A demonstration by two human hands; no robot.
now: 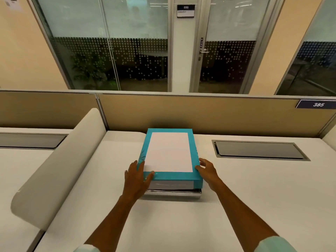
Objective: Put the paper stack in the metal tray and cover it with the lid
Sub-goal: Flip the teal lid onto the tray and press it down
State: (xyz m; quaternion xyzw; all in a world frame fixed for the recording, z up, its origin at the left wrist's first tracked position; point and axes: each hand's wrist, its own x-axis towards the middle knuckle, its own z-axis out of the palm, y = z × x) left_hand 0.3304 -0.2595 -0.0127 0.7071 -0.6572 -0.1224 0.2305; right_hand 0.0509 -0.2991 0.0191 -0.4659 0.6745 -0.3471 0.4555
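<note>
A teal lid [192, 148] with a white top panel rests over the paper stack [171, 184], whose white edge shows under the lid's front rim. The stack sits in a shiny metal tray [172, 194] on the white desk [181, 224]. My left hand [137, 179] grips the lid's near left corner, thumb on top and fingers down the side. At the near right corner my right hand [207, 172] holds the lid, thumb on the top edge and fingers along the side. The tray's inside is hidden.
A curved white divider [54, 170] rises on the left. A grey cable hatch [260, 150] is set into the desk on the right, another [31, 140] on the far left. A tan partition [200, 113] with a plate "385" [318, 104] closes the back.
</note>
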